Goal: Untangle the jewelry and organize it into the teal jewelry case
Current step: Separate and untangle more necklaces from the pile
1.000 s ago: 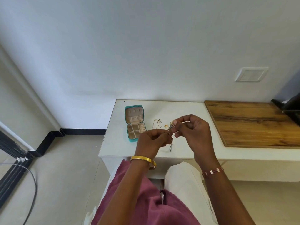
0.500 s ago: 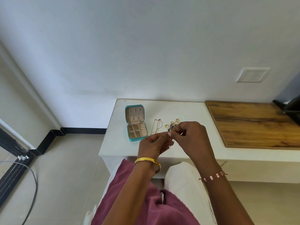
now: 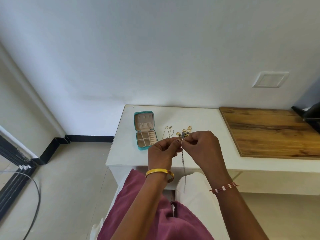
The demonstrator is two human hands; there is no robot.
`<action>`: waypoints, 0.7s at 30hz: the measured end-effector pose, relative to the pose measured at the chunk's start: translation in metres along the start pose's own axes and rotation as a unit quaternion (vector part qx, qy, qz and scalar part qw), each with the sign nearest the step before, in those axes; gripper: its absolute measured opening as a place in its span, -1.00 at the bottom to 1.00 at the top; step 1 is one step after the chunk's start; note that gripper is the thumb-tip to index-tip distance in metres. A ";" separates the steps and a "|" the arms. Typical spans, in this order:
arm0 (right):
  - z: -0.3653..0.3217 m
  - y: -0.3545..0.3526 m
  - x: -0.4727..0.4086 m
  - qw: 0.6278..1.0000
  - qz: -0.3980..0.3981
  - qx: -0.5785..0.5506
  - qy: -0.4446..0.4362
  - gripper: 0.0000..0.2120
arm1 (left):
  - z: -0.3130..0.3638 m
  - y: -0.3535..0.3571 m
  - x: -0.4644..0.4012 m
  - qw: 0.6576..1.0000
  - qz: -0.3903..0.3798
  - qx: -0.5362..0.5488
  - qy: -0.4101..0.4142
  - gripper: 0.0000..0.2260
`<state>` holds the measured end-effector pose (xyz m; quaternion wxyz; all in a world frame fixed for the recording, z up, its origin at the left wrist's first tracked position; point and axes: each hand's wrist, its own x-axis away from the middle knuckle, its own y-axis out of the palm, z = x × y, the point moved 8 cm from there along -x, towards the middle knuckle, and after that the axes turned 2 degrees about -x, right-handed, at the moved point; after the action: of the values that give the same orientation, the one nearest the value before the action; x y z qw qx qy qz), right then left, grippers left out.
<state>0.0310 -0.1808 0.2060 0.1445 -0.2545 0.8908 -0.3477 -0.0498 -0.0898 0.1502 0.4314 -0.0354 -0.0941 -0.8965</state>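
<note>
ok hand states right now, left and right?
Left hand: closed, pinching the top of the chain.
Right hand: closed, pinching the same chain at the top; the rest hangs free.

We've got a white table pushed up against a plain white wall, with a wooden board lying on its right side and some dark object poking in past the board at the frame edge. There's a white wall plate up on the right. Down left we see a tiled floor, black baseboard and a grey cable looping across.
</note>
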 end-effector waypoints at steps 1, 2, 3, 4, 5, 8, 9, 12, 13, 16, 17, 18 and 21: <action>0.003 0.001 -0.001 1.000 -0.005 -0.021 0.006 -0.87 | 0.001 0.000 0.000 1.000 -0.002 -0.002 0.003 -0.87; 0.005 0.001 -0.003 0.999 -0.009 -0.048 0.012 -0.89 | 0.002 0.000 -0.001 1.000 -0.004 -0.004 0.007 -0.87; 0.007 0.002 -0.003 0.997 -0.011 -0.075 0.016 -0.91 | 0.003 0.000 -0.002 1.000 -0.006 -0.007 0.011 -0.88; 0.008 0.002 -0.004 0.995 -0.011 -0.099 0.017 -0.92 | 0.005 -0.001 -0.004 1.000 -0.007 -0.014 0.018 -0.88; 0.008 0.003 -0.004 0.993 -0.009 -0.117 0.016 -0.92 | 0.006 -0.001 -0.005 0.999 -0.006 -0.025 0.025 -0.88; 0.010 0.003 -0.004 0.989 -0.006 -0.149 0.015 -0.88 | 0.008 -0.002 -0.007 0.997 -0.005 -0.061 0.044 -0.90; 0.010 0.003 -0.005 0.988 -0.007 -0.156 0.015 -0.86 | 0.009 -0.003 -0.008 0.996 -0.004 -0.071 0.051 -0.90; 0.011 0.001 -0.006 0.988 -0.005 -0.155 0.005 -0.90 | 0.015 -0.006 -0.009 0.989 0.003 -0.121 0.081 -0.89; 0.012 -0.001 -0.006 0.989 -0.002 -0.146 0.000 -0.91 | 0.017 -0.006 -0.008 0.986 0.002 -0.141 0.092 -0.89; 0.013 -0.004 -0.008 0.994 -0.001 -0.112 -0.012 -0.92 | 0.023 -0.007 -0.010 0.973 -0.010 -0.196 0.124 -0.90; 0.014 -0.004 -0.008 0.994 -0.003 -0.104 -0.014 -0.92 | 0.023 -0.005 -0.011 0.968 -0.020 -0.215 0.132 -0.90; 0.013 -0.004 -0.008 0.995 -0.007 -0.100 -0.015 -0.93 | 0.024 -0.003 -0.012 0.963 -0.031 -0.232 0.137 -0.90; 0.014 0.003 -0.007 0.991 -0.037 -0.131 0.008 -0.90 | 0.018 0.003 -0.012 0.958 -0.065 -0.245 0.130 -0.87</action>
<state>0.0419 -0.1825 0.1943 0.0896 -0.3008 0.9199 -0.2350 -0.0403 -0.0784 0.1666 0.3590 -0.0166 0.1836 -0.9149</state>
